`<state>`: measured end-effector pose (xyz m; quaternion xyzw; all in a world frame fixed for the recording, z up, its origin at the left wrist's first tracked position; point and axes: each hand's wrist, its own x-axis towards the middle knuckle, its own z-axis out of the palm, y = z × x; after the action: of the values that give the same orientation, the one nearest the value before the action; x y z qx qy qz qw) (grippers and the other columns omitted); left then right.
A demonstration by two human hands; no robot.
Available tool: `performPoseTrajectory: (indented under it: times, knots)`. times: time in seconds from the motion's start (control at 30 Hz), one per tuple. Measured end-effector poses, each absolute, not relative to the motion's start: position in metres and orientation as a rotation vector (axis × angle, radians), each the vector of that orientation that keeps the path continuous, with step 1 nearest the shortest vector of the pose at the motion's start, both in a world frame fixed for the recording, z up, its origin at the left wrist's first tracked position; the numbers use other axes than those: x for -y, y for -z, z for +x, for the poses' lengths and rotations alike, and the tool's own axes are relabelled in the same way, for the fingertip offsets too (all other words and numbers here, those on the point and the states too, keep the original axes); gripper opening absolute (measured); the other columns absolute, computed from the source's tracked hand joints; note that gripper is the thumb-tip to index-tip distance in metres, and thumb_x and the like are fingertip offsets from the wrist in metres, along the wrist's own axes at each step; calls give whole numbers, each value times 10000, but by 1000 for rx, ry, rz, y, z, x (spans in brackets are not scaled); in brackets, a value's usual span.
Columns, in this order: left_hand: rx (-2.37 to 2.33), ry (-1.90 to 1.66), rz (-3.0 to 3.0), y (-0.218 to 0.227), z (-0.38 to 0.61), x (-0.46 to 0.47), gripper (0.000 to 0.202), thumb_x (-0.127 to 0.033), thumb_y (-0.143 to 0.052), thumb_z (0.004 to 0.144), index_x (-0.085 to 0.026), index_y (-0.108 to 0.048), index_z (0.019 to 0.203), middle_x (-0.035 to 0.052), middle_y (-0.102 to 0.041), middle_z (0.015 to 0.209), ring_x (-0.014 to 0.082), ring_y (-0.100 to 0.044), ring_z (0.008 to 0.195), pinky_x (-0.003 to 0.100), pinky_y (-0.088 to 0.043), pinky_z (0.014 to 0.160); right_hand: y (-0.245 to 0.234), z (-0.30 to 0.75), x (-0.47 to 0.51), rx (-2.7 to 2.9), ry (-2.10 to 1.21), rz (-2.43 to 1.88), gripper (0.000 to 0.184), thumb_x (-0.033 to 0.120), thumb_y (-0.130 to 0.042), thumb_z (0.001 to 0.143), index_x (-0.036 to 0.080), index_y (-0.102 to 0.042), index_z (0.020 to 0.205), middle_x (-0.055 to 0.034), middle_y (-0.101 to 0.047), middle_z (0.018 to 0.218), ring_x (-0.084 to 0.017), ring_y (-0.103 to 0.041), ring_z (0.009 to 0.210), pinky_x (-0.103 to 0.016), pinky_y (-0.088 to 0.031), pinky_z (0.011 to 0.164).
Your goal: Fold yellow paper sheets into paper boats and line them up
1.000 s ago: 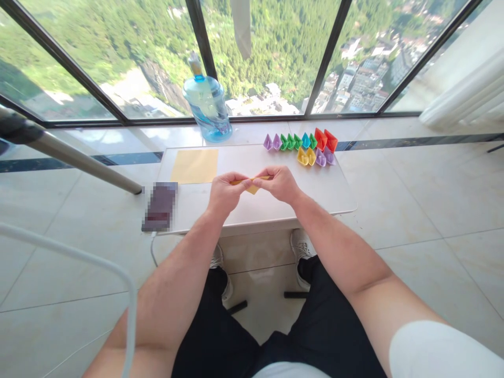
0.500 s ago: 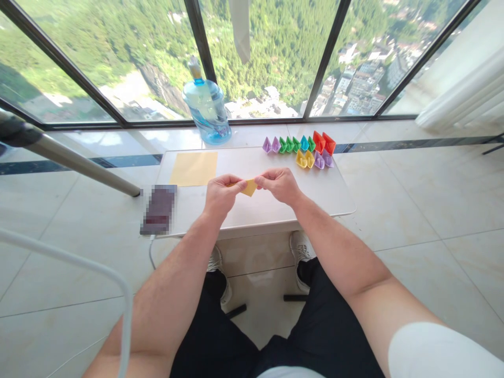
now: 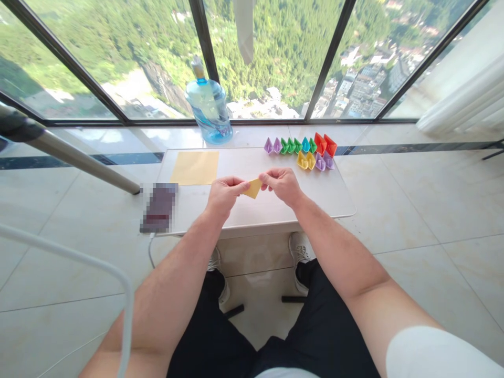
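Note:
A small piece of folded yellow paper (image 3: 253, 189) is held over the white table, one corner pointing down toward me. My left hand (image 3: 226, 195) pinches its left side between thumb and fingers. At its upper right corner, my right hand (image 3: 281, 185) is closed with thumb and fingertips on the paper's edge. A flat yellow sheet of paper (image 3: 195, 168) lies on the table beyond my left hand. Behind my right hand stand several folded paper boats: purple (image 3: 272, 146), green (image 3: 290, 146), blue (image 3: 305, 144), red (image 3: 325, 145) and yellow ones (image 3: 306, 160).
The low white table (image 3: 318, 197) stands before the window. A blue water jug (image 3: 210, 111) is on the floor behind it. A blurred-out phone-like object (image 3: 159, 208) with a cable lies at the left edge. A metal pole (image 3: 86, 157) and a white tube (image 3: 79, 254) cross the left side.
The folded yellow paper has turned slightly, and more of it shows between my hands. My right fingers have shifted at its corner. The view has moved a little.

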<state>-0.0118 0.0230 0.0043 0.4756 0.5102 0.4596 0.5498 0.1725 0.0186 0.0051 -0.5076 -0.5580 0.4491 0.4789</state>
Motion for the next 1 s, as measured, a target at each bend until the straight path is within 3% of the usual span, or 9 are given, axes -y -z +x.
performPoseTrajectory:
  times: [0.43,0.57,0.67,0.77,0.87,1.0]
  knots:
    - [-1257,-1041,1234,-10,-12,-20,220,-366,-798,585,-176,-690,565,-3,-581,527,113,-478,543,261,-366,554,-6,173,-19,1368,-1065,-1318,283,437,-740,723,173,-695,632,22,-573,513,-95,-446,489,-245,-332,472]
    - [-1243,-932,1289,-10,-16,-22,208,-367,-784,623,-167,-727,614,9,-600,528,109,-478,514,253,-350,508,-3,177,-23,1405,-1076,-1337,275,442,-761,720,170,-729,702,14,-607,545,-114,-504,513,-255,-395,506]
    - [-1298,-1004,1314,-7,-14,-21,193,-359,-749,686,-167,-741,676,21,-651,560,127,-538,517,254,-403,505,1,174,-24,1344,-892,-1421,315,434,-798,697,178,-733,869,-9,-705,734,-126,-581,571,-267,-472,563]
    - [-1420,-1189,1326,-2,-7,-18,183,-353,-716,748,-175,-755,766,40,-727,664,167,-657,612,265,-488,566,5,166,-23,1207,-678,-1526,373,500,-798,715,194,-680,892,-23,-716,802,-147,-636,629,-280,-518,600]
    - [-1410,-1236,1392,1,-1,-14,174,-355,-746,753,-188,-757,799,68,-795,937,173,-715,705,267,-531,632,9,156,-20,1262,-765,-1502,377,556,-770,746,201,-671,825,-25,-706,734,-177,-679,681,-293,-551,628]
    - [-1302,-1176,1499,2,2,-10,172,-356,-755,777,-191,-719,811,78,-760,1196,158,-740,745,256,-543,674,10,150,-18,1332,-902,-1380,301,461,-776,746,201,-712,884,-43,-763,833,-189,-719,773,-305,-584,691]
